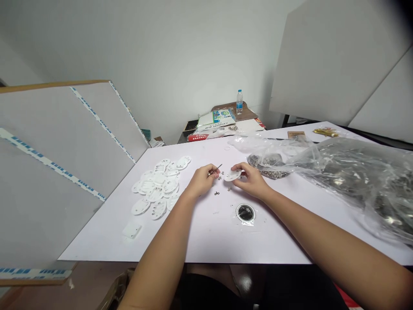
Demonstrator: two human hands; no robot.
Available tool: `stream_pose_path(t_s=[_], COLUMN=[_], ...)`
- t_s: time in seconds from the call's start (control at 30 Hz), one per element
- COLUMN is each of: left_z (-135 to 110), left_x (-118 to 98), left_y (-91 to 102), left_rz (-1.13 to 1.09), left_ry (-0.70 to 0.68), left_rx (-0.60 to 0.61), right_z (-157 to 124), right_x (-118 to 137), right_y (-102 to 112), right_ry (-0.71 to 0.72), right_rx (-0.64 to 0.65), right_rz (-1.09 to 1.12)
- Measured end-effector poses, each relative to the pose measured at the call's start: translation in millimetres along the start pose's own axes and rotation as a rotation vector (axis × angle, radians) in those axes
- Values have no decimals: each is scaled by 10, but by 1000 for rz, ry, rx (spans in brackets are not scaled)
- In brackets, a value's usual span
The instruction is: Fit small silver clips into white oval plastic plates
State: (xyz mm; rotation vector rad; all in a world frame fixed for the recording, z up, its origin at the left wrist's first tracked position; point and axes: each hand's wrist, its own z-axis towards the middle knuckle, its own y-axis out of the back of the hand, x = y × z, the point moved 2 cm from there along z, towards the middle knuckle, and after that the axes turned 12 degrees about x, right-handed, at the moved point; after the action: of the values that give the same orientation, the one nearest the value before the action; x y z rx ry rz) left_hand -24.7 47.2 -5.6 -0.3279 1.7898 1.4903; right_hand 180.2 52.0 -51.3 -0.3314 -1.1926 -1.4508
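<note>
- Disc, white and round, raised above the white table, tilted, near the middle.
- Right hand: pinching that disc between thumb and fingers at its right edge.
- Left hand: fingers closed on a thin dark rod, tip pointing up and right; rod just beside the disc, apart from it.
- Small metal pieces scattered on the tabletop, between and just below the hands. Too small to make out.
- White disc pile left of the left hand, overlapping, slotted.
- Dark round piece, pale rim, nearer the body, clear film around it.
- Clear plastic bag at right, metal items inside.
</note>
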Motion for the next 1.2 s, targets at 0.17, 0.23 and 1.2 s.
stream_pose_path(t_s=[0.17,0.23,1.2], left_z=[20,25,33], left_x=[-85,-109,-57], left_y=[-40,-67,-153], left_rz=[-258,-297,-106], left_ry=[-101,-138,-43], left_rx=[-90,-70,20], right_z=[-21,-23,-15], right_x=[65,81,83], right_y=[8,8,39], right_ry=[126,182,195], right_rx=[86,97,72], right_rz=[-15,-16,-134])
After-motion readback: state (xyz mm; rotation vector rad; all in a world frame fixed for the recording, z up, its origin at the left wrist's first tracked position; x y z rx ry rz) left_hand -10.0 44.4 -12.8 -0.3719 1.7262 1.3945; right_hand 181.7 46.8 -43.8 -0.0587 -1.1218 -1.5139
